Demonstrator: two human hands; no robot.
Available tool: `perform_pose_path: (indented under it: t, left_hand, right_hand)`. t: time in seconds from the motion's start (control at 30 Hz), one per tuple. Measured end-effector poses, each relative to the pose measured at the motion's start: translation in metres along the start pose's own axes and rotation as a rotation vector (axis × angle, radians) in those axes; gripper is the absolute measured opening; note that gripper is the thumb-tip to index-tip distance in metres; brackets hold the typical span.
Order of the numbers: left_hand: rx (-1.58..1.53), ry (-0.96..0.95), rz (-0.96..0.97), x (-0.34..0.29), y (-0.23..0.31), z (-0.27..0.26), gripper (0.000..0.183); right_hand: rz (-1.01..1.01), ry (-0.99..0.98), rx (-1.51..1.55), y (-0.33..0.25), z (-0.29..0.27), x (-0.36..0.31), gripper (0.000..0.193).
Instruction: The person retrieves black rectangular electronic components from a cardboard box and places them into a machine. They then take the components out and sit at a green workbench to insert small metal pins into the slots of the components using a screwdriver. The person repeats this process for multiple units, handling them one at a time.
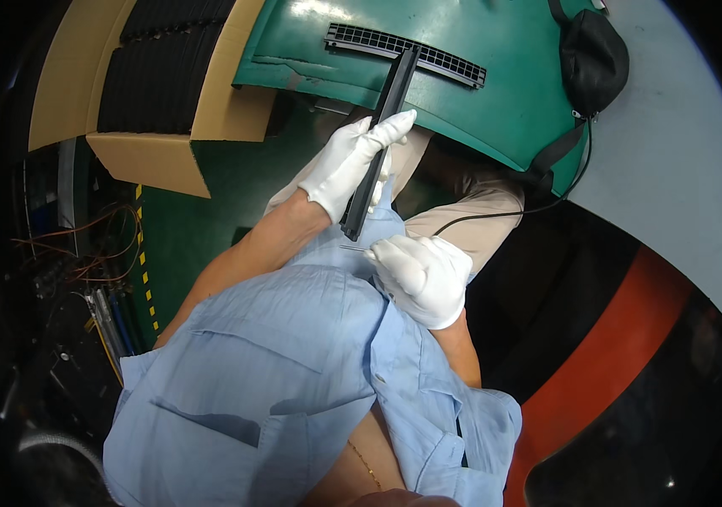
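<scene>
My left hand [346, 167], in a white glove, grips a long black plastic strip [384, 110] around its middle. The strip slants over my lap, its far end overlapping a black grid-patterned grille [454, 66] on the green tabletop. My right hand [422, 275], gloved too, is closed around a tool whose thin metal shaft [352, 248] sticks out to the left, just below the strip's near end. The tool's handle is hidden in the fist. A gap shows between the shaft and the strip.
At the left stands an open cardboard box [149, 156] packed with black parts. A black pouch [595, 63] lies on the right of the green table [310, 80], and a black cable [538, 209] runs from it to my right hand. Copper-coloured wires [99, 245] hang at the far left.
</scene>
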State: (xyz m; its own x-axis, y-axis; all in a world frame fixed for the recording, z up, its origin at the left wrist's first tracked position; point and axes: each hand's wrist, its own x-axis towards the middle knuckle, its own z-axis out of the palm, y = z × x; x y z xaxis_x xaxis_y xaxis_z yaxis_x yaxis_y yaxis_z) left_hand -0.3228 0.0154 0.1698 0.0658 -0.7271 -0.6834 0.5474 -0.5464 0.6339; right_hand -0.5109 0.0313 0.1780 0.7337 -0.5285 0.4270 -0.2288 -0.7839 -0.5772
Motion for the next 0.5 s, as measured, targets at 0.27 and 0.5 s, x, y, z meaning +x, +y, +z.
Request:
perform_pose_path:
  t: [0.27, 0.5]
  left_hand:
    - [-0.072, 0.013, -0.083, -0.013, -0.014, -0.003, 0.06]
    - [-0.014, -0.023, -0.054, -0.031, -0.027, -0.009, 0.061]
  right_hand:
    - [0.05, 0.05, -0.007, -0.001, 0.001, 0.005, 0.033]
    - [0.087, 0.028, -0.042, -0.002, 0.001, 0.003, 0.033]
